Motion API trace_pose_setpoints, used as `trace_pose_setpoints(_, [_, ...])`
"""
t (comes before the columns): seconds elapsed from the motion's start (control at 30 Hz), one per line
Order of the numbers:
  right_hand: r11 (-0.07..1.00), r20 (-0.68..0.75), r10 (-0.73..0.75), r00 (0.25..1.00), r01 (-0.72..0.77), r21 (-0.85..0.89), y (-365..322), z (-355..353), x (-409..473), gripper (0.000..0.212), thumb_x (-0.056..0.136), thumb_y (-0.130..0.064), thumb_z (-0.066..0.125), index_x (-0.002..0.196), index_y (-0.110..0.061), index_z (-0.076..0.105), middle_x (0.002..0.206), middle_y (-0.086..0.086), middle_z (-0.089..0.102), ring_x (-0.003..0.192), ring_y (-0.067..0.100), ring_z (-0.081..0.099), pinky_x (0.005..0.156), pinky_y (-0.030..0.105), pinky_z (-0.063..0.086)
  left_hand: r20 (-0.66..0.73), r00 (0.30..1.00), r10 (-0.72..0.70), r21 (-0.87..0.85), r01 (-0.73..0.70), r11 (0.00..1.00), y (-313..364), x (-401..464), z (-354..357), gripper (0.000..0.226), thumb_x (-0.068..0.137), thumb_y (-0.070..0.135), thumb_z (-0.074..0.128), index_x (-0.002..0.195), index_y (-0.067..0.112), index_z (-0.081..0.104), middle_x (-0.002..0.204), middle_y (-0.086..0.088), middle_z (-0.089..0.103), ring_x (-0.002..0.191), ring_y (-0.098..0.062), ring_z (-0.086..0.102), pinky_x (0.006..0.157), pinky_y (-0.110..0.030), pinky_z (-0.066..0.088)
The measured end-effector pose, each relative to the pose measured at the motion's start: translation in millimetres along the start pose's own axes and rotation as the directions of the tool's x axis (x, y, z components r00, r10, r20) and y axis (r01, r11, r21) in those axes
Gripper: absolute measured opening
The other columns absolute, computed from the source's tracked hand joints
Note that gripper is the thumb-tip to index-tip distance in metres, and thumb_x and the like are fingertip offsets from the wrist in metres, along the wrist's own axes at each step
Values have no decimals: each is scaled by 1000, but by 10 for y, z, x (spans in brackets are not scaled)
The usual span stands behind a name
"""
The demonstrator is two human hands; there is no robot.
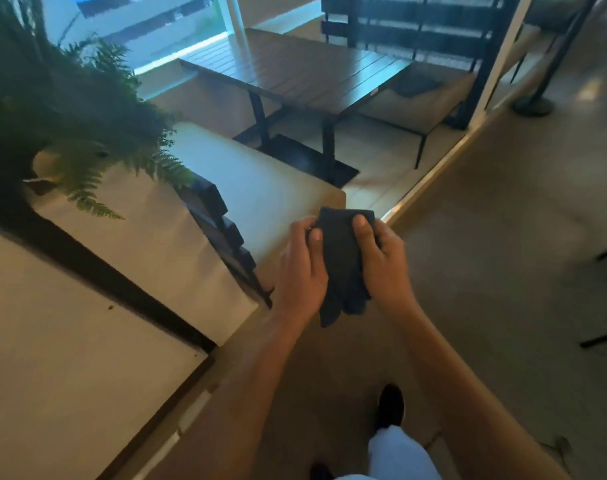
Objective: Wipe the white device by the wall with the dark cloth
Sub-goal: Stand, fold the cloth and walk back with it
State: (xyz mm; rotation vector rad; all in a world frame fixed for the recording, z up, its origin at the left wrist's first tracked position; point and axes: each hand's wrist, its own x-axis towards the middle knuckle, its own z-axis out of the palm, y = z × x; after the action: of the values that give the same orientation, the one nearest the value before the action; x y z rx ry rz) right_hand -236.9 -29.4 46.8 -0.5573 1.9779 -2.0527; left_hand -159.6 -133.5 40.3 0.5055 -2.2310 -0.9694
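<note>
Your two hands hold the dark cloth (343,258) up in front of you, above the floor (503,254). Your left hand (302,268) has its grip curled on the cloth's left side, and your right hand (385,261) grips the right side, thumb on top.
</note>
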Motion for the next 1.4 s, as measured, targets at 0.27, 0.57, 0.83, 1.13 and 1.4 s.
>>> trace_pose_setpoints(0.27, [998,-167,44,985,-53,-46,613,-688,565,24,106,-30,47,103,-17,68,88,-2,70,80,13,65,71,32,52,184,982,31,-44,-23,999,-103,369,1040,18,108,35,31,119,25,42,85,8,58,66,-6,61,52,-26,51])
trace_pose_setpoints(0.57, [981,-207,89,974,-122,-154,850,-1601,1396,21,104,-26,50,98,-15,66,83,-4,67,71,1,61,63,9,43,313,949,31,-103,1,995,58,940,2196,17,108,27,34,115,17,45,80,6,58,62,-14,60,44,-32,50])
trace_pose_setpoints(0.83, [976,-222,109,969,-146,-159,956,-2155,2158,22,105,-26,49,105,-12,66,88,-5,67,77,-1,64,64,8,45,386,921,48,-124,1,992,159,1597,2955,20,109,33,33,118,19,43,87,2,59,64,-12,61,48,-38,53])
trace_pose_setpoints(1.13, [976,-304,116,946,-165,-141,1205,-2525,3295,23,103,-33,51,106,-16,67,92,-3,69,82,5,65,69,17,50,433,898,78,-155,-11,988,59,2613,3795,27,107,40,30,119,19,43,90,4,59,68,-9,62,52,-36,56])
trace_pose_setpoints(1.4, [965,-407,143,902,-219,-147,1435,-2628,4598,24,101,-37,53,101,-18,68,89,-5,69,80,3,64,68,13,46,488,866,108,-173,-25,985,-246,3817,4548,25,107,40,30,120,23,43,96,14,54,75,-6,60,60,-42,57])
